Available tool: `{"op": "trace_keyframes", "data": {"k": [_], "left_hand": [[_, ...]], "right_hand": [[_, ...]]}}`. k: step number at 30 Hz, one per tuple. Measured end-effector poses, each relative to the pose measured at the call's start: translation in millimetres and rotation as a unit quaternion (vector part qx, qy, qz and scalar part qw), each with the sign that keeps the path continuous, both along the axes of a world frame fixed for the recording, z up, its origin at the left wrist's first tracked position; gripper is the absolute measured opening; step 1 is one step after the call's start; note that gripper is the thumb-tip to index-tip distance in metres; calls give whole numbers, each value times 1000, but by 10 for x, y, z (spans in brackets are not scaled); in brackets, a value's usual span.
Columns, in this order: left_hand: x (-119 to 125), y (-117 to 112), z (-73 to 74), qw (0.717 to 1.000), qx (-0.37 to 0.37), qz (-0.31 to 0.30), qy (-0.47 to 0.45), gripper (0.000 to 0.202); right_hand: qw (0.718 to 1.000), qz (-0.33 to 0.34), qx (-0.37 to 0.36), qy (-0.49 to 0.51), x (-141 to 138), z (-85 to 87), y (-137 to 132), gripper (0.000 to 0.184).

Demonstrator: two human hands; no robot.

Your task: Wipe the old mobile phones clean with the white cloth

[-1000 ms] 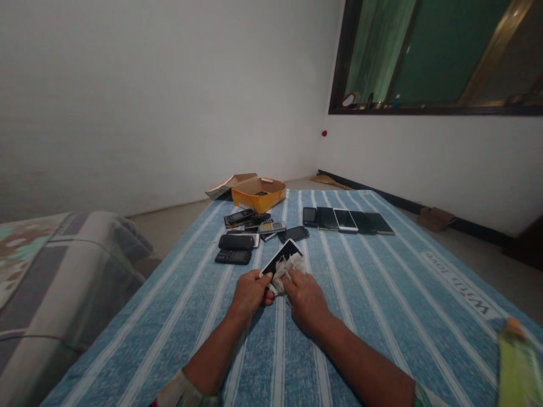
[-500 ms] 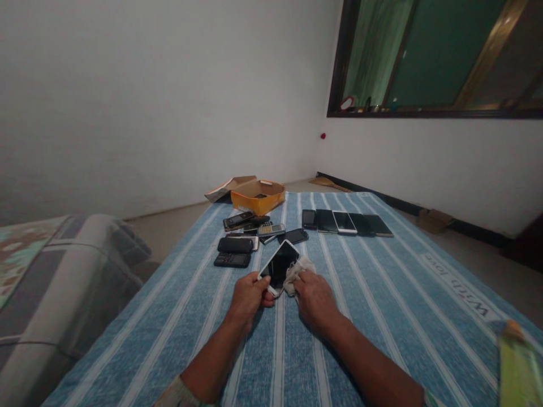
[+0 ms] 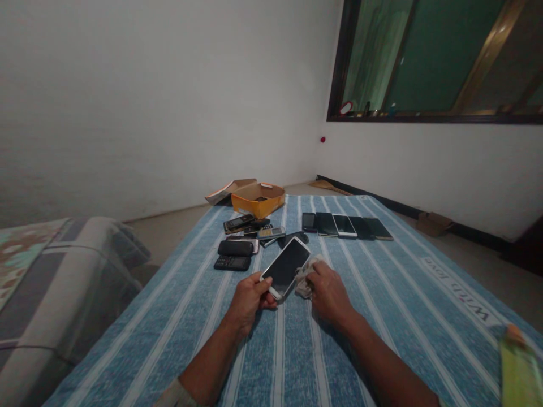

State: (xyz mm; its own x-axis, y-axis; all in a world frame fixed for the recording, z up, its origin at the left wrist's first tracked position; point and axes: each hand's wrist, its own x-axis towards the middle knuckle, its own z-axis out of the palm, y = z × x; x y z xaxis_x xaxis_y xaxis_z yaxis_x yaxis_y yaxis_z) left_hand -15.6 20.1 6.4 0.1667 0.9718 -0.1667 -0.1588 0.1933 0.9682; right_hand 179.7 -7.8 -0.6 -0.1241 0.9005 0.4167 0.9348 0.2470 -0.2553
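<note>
Two hands: bare, the left hand [image 3: 248, 299] and right hand [image 3: 330, 291] sit close together, low over the blue striped bedspread [image 3: 373, 350].
Left hand grip: fingers curled, pretty much closed on the lower end of a white-framed smartphone [image 3: 285, 267].
Right hand grip: half closed, bunched over a crumpled white cloth [image 3: 307, 280].
Held phone: tilted, dark screen facing up, just above the bedspread's middle, with the cloth just beside its right edge.
Far edge, right: five slab smartphones [image 3: 344, 225] lined up side by side, screens up.
Far edge, left: a loose pile with a black keypad phone [image 3: 232, 263], a black pouch [image 3: 235, 247] and a silver candybar phone [image 3: 271, 232].
Far corner: an open orange cardboard box [image 3: 257, 199] right at the bedspread's far edge.
Near right corner: a green object [image 3: 520, 367], not sure what it is.
</note>
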Motion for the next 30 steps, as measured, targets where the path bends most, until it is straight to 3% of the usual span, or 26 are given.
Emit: {"op": "trace_keyframes", "data": {"k": [3, 7, 10, 12, 14, 17, 19, 23, 27, 30], "left_hand": [[-9, -2, -13, 999, 5, -37, 6, 27], [-41, -4, 17, 997, -2, -80, -6, 31], [-79, -12, 63, 992, -8, -127, -17, 33], [-102, -23, 85, 986, -14, -163, -19, 34], [-120, -33, 94, 980, -25, -196, -15, 35], [-134, -32, 88, 975, -40, -217, -10, 34], [-132, -16, 83, 978, -42, -204, -18, 32], [-107, 22, 108, 987, -58, -135, -71, 25], [-92, 30, 150, 992, -84, -56, -76, 29], [-90, 30, 142, 992, -86, -64, -59, 27]], "right_hand": [[998, 7, 11, 54, 79, 58, 8, 18], [991, -47, 9, 123, 207, 175, 10, 22], [972, -99, 5, 214, 300, 273, 22, 19], [955, -89, -27, 280, 347, 316, 34, 27], [928, -41, -114, 352, 382, 327, 39, 29], [849, 23, -270, 454, 425, 295, 25, 30], [804, 50, -319, 498, 453, 258, 14, 34], [748, 56, -287, 596, 532, 174, 58, 33], [689, -28, -183, 701, 720, 86, 186, 26], [663, -91, -123, 732, 948, 19, 276, 25]]}}
